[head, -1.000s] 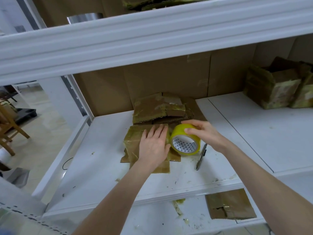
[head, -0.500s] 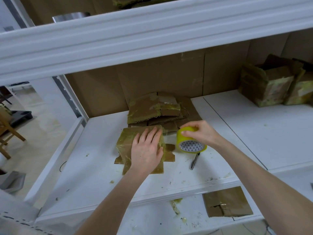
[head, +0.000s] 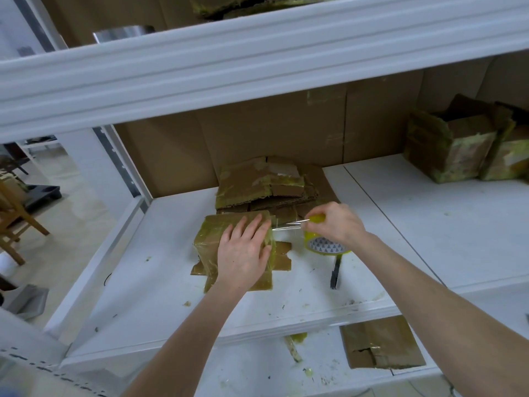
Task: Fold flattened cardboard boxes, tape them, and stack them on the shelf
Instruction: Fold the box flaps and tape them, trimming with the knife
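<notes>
A small folded cardboard box point(head: 213, 236), wrapped in old yellowish tape, stands on the white shelf point(head: 160, 282). My left hand point(head: 243, 253) lies flat on its top and right edge, fingers straight. My right hand point(head: 337, 223) grips a yellow tape roll point(head: 326, 246) just right of the box. A clear strip of tape point(head: 286, 225) stretches from the roll to the box's upper right corner. Behind the box lies a pile of flattened cardboard boxes point(head: 257, 184).
A dark box cutter point(head: 335, 272) lies on the shelf below the roll. Two folded boxes point(head: 455, 150) stand at the back right. A flat cardboard piece point(head: 380, 343) lies on the lower shelf. An upper shelf beam point(head: 257, 53) runs overhead.
My right hand has drawn the tape roll to the right, away from the box, pulling out a strip of tape. My left hand has stayed pressed on the box.
</notes>
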